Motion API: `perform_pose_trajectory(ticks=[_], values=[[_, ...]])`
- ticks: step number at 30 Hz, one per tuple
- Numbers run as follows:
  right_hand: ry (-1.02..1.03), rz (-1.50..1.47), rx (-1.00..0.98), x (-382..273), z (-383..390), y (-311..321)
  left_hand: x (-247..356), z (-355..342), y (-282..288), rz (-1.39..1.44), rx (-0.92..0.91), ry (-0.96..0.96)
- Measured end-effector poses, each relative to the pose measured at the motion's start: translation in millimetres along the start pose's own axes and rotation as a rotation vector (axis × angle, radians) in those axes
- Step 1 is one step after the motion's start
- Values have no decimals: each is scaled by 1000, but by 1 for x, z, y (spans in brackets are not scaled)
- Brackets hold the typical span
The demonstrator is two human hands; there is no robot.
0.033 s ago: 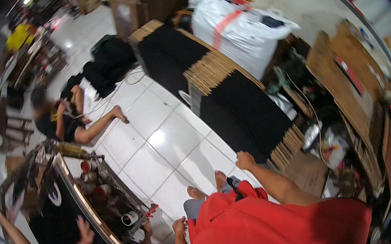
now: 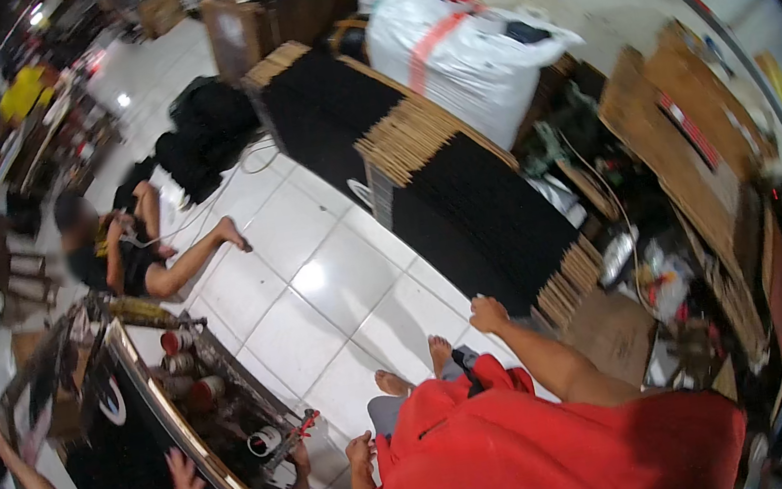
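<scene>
My left hand is low at centre, beside the red cloth of my clothing, fingers curled; what it holds, if anything, is unclear. My right hand, also with curled fingers, is near the edge of a long row of black fabric-covered boards with pale wooden ends showing; I cannot tell whether it grips anything or touches them. My bare feet stand on white floor tiles.
A seated person handles a cord at left. Another person's hands are at a frame beside paint cans. A white sack, cardboard sheets and dark cloth piles surround the walkway.
The view has shifted slightly, so most of the room sits a little further left and up. The nearby person's open hand has moved slightly down and right. My hands look much the same.
</scene>
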State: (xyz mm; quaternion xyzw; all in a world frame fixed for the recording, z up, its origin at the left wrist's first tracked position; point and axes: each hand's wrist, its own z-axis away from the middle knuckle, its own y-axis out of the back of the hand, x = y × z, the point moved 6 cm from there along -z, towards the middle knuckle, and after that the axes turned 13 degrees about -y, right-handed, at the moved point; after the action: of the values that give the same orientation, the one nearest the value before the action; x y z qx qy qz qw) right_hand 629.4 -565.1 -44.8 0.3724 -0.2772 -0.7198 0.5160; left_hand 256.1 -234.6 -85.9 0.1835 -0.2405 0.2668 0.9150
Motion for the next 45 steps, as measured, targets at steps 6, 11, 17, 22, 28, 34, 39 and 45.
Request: perform_pose_trajectory(ticks=[6, 11, 17, 22, 28, 34, 39, 45], values=[[-177, 13, -74, 39, 44, -43, 36, -42, 41, -90, -134, -74], [-261, 76, -249, 76, 71, -125, 50, -64, 70, -36, -178, -130], [-287, 100, -262, 85, 76, -170, 39, -81, 94, -18, -175, -140], [-158, 180, -241, 41, 66, -146, 19, -76, 102, -12, -142, -20], [-249, -152, -143, 5, 58, -107, -7, -59, 101, 20, -78, 9], [0, 60, -193, -4, 16, -109, -31, -54, 88, 101, -5, 96], [17, 4, -247, 5, -33, -100, -29, -43, 58, 45, 74, 144], [-6, 12, -224, -9, -78, -42, 3, -45, -9, 137, 120, 70]])
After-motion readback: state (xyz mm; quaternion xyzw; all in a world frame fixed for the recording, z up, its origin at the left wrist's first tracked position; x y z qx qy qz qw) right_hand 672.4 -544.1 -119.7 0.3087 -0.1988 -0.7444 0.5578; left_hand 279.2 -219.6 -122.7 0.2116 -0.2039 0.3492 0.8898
